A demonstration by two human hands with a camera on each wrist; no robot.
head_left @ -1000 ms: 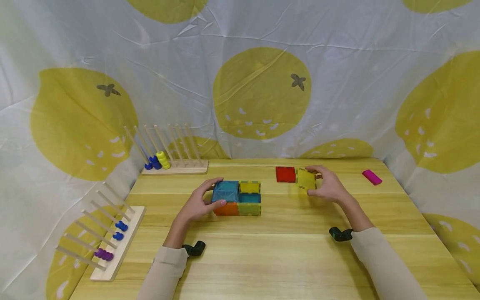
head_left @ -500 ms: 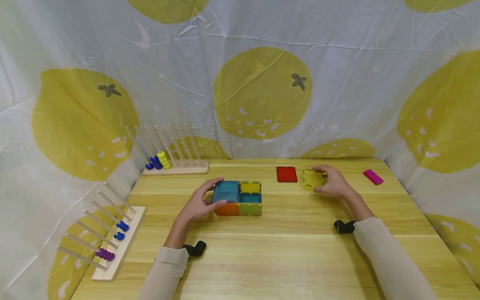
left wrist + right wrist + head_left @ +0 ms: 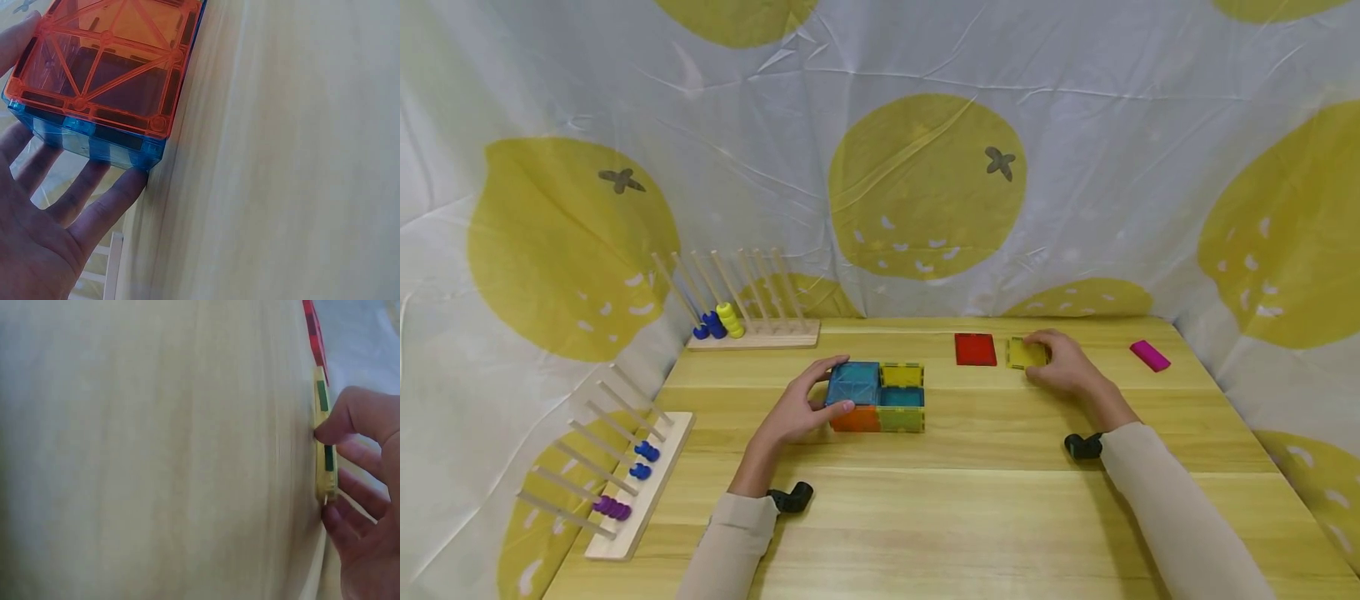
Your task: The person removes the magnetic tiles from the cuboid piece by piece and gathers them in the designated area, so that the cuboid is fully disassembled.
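Observation:
My left hand (image 3: 801, 402) grips the left end of a small box built of magnetic tiles (image 3: 901, 418). Its thumb lies at the front by the orange tile (image 3: 103, 62), and the fingers reach along the blue side wall (image 3: 87, 139). The left half is topped by a blue tile; the right half is open on top, with yellow and green walls. Farther back on the right, my right hand (image 3: 1063, 364) pinches a yellow magnetic tile (image 3: 1021, 353) at its edges, thumb in front and fingers behind. The tile lies flat at the tabletop, right of a red magnetic tile (image 3: 975, 349).
A wooden peg rack (image 3: 775, 336) with blue and yellow beads stands at the back left. Another peg rack (image 3: 651, 500) with blue and purple beads is at the left edge. A magenta block (image 3: 1150, 356) lies at the far right. A lemon-print cloth (image 3: 925, 50) hangs behind the table.
My right hand has moved slightly right and brought the yellow tile from tilted beside the red tile down to flat, with a gap between them. The left hand stays on the box.

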